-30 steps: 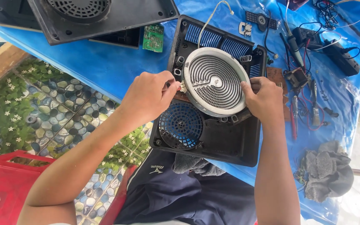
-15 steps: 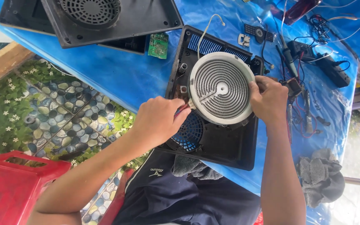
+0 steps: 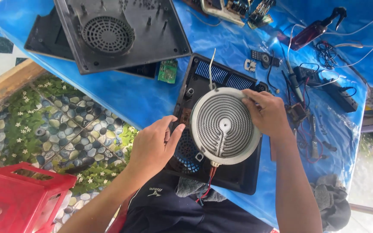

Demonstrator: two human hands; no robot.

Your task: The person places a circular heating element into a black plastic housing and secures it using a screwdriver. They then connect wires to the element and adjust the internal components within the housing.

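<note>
A round grey heating coil disc [image 3: 223,126] lies tilted over an open black cooker housing [image 3: 242,181] on the blue sheet. My right hand [image 3: 267,113] grips the disc's upper right rim. My left hand [image 3: 154,146] hovers just left of the housing, fingers loosely apart, thumb close to the housing's left edge, holding nothing. A blue fan [image 3: 186,152] sits inside the housing under the disc. Red and black wires [image 3: 207,183] hang from the disc's lower edge.
A second black cooker base [image 3: 121,32] with a round vent lies at the back left, beside a small green circuit board [image 3: 167,71]. Cables, a power strip [image 3: 339,94] and small tools crowd the right. A red plastic stool [image 3: 20,200] stands on the pebble floor; a grey rag [image 3: 332,202] lies at the right.
My left hand let go of the disc and moved left off the housing. My right hand still holds the disc's rim, and the disc has tilted up.
</note>
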